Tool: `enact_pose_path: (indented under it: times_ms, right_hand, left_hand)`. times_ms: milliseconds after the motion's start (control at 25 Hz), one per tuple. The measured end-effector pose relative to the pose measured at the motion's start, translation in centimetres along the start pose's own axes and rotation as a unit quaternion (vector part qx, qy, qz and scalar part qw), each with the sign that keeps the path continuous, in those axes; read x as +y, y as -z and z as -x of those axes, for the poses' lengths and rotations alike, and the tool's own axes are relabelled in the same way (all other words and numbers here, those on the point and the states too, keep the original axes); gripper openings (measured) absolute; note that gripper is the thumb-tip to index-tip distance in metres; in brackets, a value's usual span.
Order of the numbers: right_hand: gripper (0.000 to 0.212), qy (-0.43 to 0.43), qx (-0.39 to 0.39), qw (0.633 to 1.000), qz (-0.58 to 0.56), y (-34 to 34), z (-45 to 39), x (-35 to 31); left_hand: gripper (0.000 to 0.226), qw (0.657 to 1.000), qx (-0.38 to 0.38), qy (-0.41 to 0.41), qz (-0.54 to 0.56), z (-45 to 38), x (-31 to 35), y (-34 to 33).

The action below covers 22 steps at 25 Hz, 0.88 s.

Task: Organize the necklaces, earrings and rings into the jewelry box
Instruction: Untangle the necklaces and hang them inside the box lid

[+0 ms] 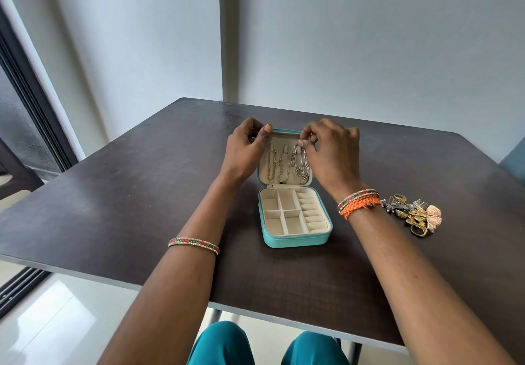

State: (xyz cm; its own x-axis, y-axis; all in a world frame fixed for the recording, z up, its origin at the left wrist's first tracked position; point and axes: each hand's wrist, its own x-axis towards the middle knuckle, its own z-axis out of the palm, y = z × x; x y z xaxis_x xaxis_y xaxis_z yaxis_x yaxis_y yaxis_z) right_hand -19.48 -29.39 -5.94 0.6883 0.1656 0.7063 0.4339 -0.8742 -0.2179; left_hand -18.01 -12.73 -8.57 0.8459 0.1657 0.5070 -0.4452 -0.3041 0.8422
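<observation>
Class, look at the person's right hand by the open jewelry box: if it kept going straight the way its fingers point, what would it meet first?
The right hand points left across the box lid; its fingertips already pinch the chunky necklace hanging there. Beyond that it would likely meet the left hand, though depth is unclear.

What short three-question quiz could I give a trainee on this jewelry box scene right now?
1. True or false: the base compartments of the jewelry box hold rings.
2. Where do the necklaces hang? A) in the lid B) in the base C) on the table
3. Which hand's fingers pinch the top of a chain?

Key: 1. false, they look empty; the earrings and rings lie on the table. 2. A. 3. The right hand; the left hand holds the lid's corner.
</observation>
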Motion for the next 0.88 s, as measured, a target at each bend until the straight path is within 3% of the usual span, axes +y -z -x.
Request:
enact_pose_path:
  times_ms: [240,440,600,720,880]
  right_hand:
    - [0.023,0.032,-0.06,0.997,0.027,0.2,-0.3,0.2]
    - [0.026,0.036,-0.013,0.999,0.014,0.8,-0.2,0.2]
    - [0.025,0.007,-0.027,1.0,0.003,0.2,-0.1,0.7]
    - [0.025,-0.006,-0.041,0.999,-0.007,0.3,0.0,1.1]
    - [0.031,0.019,-0.059,0.997,-0.035,0.3,0.1,0.8]
  left_hand:
    - [0.026,1.0,0.009,0.002,0.0,0.0,-0.3,0.0]
    - [0.021,0.998,0.04,-0.035,0.015,0.1,0.3,-0.3]
    - [0.032,0.999,0.008,0.039,0.031,-0.3,-0.9,-0.1]
    - [0.017,0.997,0.001,0.074,0.028,-0.4,-1.4,-0.3]
    - [0.004,0.996,0.07,0.042,-0.038,-0.2,-0.6,-0.6]
